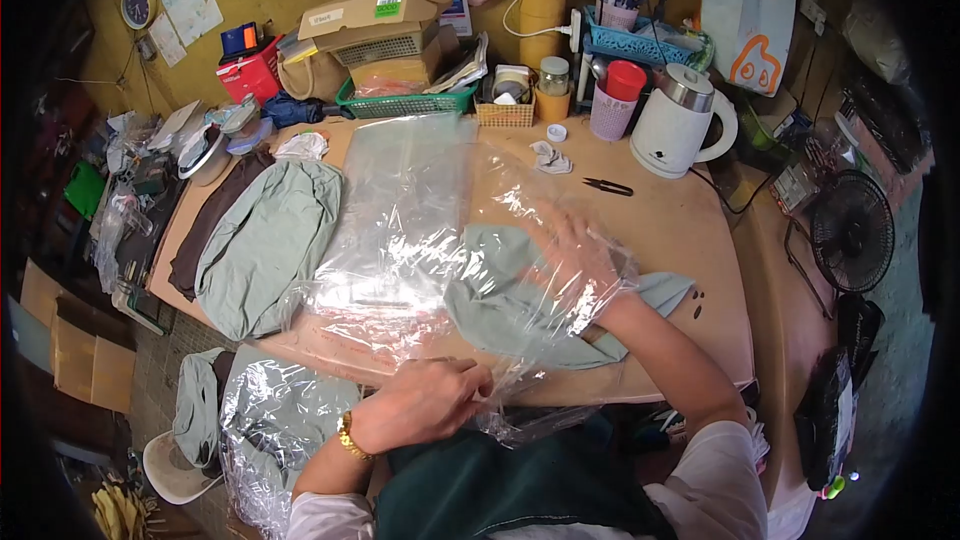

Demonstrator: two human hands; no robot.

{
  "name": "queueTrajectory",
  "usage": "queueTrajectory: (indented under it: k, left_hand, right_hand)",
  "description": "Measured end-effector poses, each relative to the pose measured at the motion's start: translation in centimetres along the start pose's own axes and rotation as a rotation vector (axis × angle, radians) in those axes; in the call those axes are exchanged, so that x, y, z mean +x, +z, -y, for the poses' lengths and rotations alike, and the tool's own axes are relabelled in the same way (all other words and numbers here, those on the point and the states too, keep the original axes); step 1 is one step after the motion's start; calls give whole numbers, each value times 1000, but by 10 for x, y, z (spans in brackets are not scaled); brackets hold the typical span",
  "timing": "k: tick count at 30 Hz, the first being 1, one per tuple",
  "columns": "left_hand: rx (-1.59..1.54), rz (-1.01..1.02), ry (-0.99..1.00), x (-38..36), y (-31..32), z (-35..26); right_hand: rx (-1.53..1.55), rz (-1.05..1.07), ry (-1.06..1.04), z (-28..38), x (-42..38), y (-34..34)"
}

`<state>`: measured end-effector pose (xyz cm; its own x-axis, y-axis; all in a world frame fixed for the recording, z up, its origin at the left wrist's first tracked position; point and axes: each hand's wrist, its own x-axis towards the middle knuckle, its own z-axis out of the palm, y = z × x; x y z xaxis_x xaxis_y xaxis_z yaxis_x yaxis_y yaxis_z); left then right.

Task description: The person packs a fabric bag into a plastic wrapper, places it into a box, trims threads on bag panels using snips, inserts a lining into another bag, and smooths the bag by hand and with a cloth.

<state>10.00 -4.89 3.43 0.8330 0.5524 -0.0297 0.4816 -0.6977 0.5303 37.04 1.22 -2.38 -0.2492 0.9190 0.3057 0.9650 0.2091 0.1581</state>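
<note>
A clear plastic bag spreads over the right half of the table, its near edge gathered in my left hand, whose fingers are closed. My right hand is inside the bag, seen through the shiny film, with its fingers stretched out. Beneath it lies a crumpled grey-green cloth garment; the film and my hand partly hide it. To the left lies a flat stack of clear plastic bags, with strong glare on its near part. Further left is a folded grey-green garment.
Black thread snips and a white kettle stand to the right. Baskets and a cardboard box line the back. A black fan is at far right. Bagged garments rest below the table's left edge.
</note>
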Motion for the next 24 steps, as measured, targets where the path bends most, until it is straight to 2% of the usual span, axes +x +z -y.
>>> queueTrajectory:
  k: [2,4,5,7,9,11,13,14,15,17,18,20,22,24]
  left_hand:
    - [23,54,5,-9,-10,-3]
    - [61,75,-64,-15,-16,-1]
    - [95,97,-124,-16,-17,-1]
    - [117,153,-117,-15,-18,-3]
    - [136,206,-111,-15,-19,-6]
    - [98,316,49,-15,-27,-12]
    - [27,343,94,-16,-34,-18]
    - [-33,367,145,-15,-41,-21]
    - [-26,365,144,-15,-53,-28]
    - [-11,382,-21,-12,-78,-40]
    - [-12,379,-22,-8,-87,-37]
    - [-183,89,144,3,-107,-29]
    - [-124,-158,346,39,-120,-17]
    - [-34,-287,415,81,-130,-11]
  right_hand:
    - [403,232,-222,8,-26,-17]
    - [284,185,-291,11,-36,-12]
    - [249,148,-277,8,-36,-5]
    - [216,112,-262,1,-35,7]
    - [321,410,-49,-10,-21,8]
    - [543,286,68,-26,-4,-24]
    - [503,-183,313,-21,15,-53]
    - [506,-188,313,-20,16,-49]
    - [217,-481,114,-19,18,-39]
    - [-131,-424,-222,-18,13,-4]
    - [-132,-425,-225,-14,20,23]
    - [-155,-133,-385,5,38,68]
    - [-39,-211,-343,13,48,81]
    - [65,-291,-296,16,52,81]
